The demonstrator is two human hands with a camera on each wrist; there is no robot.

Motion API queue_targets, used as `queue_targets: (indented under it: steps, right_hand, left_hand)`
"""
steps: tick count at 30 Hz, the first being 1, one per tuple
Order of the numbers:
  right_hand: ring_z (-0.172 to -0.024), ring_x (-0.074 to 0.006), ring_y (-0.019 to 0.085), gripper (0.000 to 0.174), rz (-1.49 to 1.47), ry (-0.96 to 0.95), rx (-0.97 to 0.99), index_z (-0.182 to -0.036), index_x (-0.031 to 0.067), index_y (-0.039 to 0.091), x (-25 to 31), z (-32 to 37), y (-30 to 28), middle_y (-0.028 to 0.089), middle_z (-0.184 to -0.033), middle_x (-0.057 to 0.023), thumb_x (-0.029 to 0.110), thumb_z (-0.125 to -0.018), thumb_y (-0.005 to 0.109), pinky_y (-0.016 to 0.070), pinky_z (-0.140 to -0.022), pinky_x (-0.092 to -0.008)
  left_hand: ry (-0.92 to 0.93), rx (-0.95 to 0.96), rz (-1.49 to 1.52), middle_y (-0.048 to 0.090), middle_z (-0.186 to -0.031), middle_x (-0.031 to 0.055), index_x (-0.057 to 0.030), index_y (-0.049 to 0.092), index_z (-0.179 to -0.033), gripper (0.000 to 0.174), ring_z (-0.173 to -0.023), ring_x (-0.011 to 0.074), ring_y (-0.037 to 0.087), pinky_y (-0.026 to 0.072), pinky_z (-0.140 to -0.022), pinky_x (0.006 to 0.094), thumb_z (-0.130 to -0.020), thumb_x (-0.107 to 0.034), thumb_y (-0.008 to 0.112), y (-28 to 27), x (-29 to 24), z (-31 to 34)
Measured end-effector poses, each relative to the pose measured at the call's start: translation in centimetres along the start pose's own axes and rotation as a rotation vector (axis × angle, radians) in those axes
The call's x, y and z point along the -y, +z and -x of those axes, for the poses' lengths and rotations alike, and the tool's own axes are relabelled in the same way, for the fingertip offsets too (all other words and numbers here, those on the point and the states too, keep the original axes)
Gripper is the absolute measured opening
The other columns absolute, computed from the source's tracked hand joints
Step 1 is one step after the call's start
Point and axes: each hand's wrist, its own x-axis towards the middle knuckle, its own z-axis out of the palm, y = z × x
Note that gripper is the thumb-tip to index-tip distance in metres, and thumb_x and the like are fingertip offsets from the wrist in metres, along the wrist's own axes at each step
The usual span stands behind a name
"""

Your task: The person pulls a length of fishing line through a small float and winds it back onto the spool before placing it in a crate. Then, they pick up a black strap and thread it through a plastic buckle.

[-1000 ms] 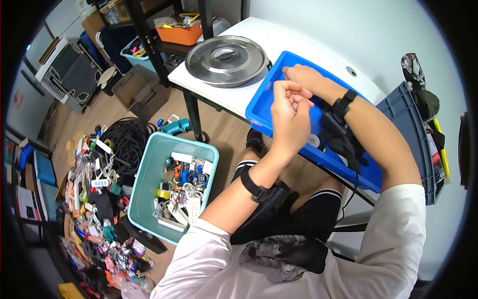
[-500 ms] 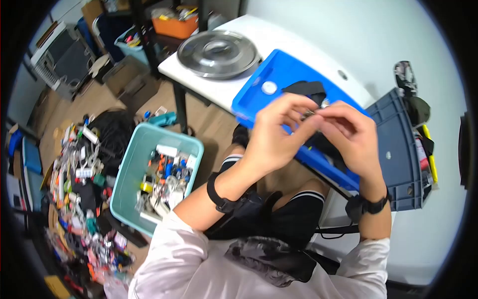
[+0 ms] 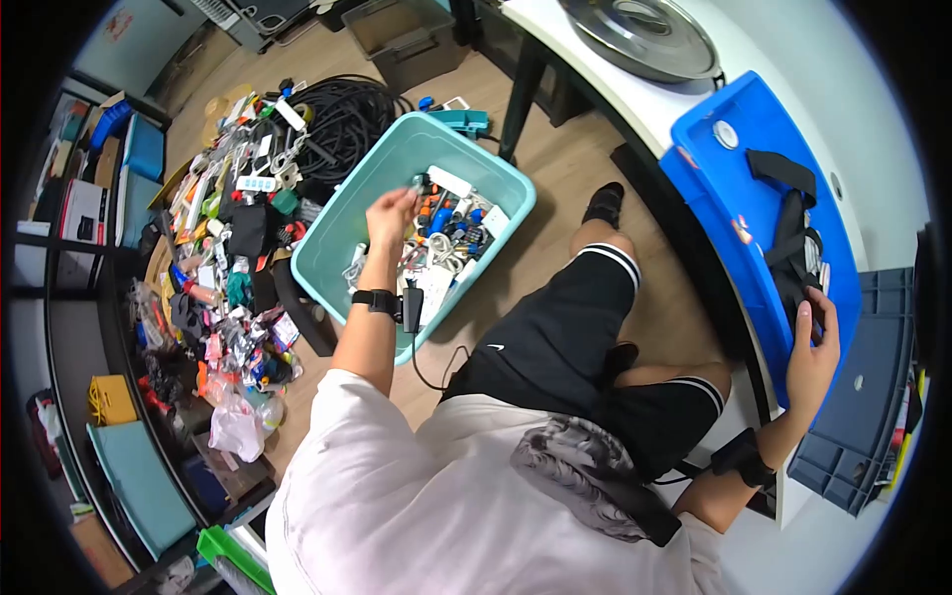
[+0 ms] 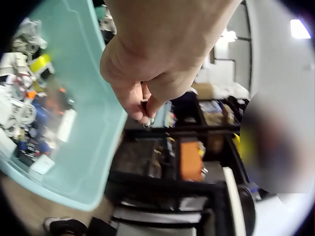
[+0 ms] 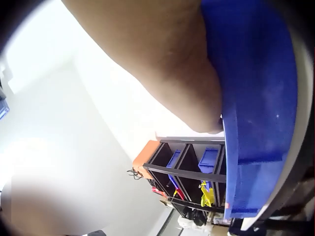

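We see the left hand (image 3: 392, 210), at centre-left of the head view, pinching a small metal piece (image 4: 146, 116) between thumb and curled fingers. It is held over the teal bin (image 3: 337, 238) of cables and small parts on the floor. The right hand (image 3: 813, 355), at the right edge, rests on the rim of the blue tray (image 3: 729, 183) on the white surface (image 3: 650, 99); whether its fingers curl we cannot tell. We judge the piece to be in transfer at the bin. The next move calls for centring the pinch above the contents before loosening it.
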Motion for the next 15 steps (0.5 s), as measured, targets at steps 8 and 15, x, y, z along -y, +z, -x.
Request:
queue_targets:
  steps: [8,15]
  right_hand:
    - [-0.118,-0.0201,0.057,0.033,0.038,-0.016,0.191,-0.128,0.0022,0.062,-0.6,-0.8,-0.5,0.064,-0.124,-0.011,0.022,-0.103,0.054,0.0397,-0.105,-0.0321]
    - [-0.122,-0.0221,0.056,0.034,0.104,-0.006,0.2,-0.129,0.0015,0.062,-0.3,-0.7,-0.6,0.063,-0.128,-0.0114,0.023,-0.104,0.051,0.0375,-0.108,-0.0343]
  left_hand:
    - [-0.503,-0.571,0.067,0.066,-0.08,0.0064,-0.0022,0.064,-0.088,0.005,-0.065,0.0153,0.066,0.0597,-0.059,0.0249,-0.092,-0.002,0.068,-11.9,14.2,-2.2]
    - [-0.447,-0.638,0.18,0.068,-0.089,0.0111,0.0027,0.062,-0.1,0.013,-0.064,0.0177,0.067,0.0579,-0.055,0.0282,-0.094,-0.009,0.065,-10.8,15.3,-7.4]
